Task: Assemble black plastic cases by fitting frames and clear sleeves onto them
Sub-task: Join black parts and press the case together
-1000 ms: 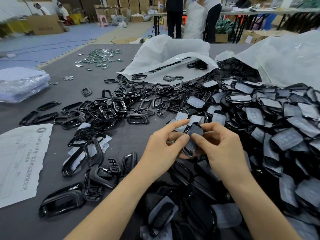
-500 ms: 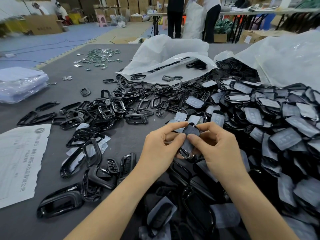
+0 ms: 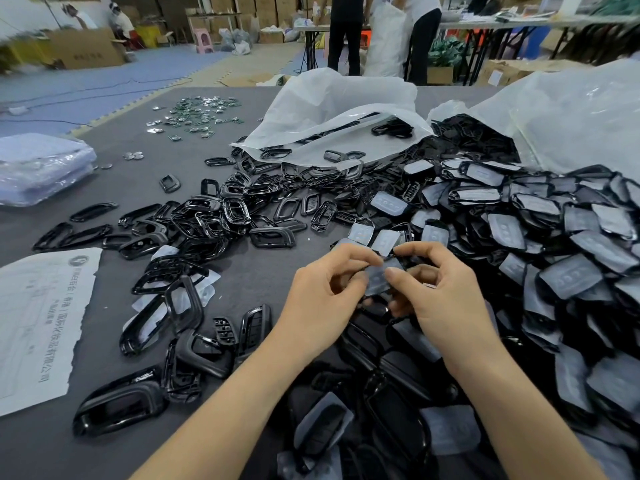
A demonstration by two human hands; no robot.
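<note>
I hold one small black plastic case in its frosted clear sleeve (image 3: 378,278) pinched between both hands, just above the near middle of the grey worktop (image 3: 249,289). My left hand (image 3: 322,299) curls round its left side, and my right hand (image 3: 446,299) nips the other edge between thumb and forefinger. I judge I am seating the sleeve over the case. Next I would press it flush, then drop it on the heap of sleeved black cases (image 3: 554,265) toward the right edge. Loose glossy black frames (image 3: 221,216) crowd the left, so the bare strip beside my left hand is the only free room.
</note>
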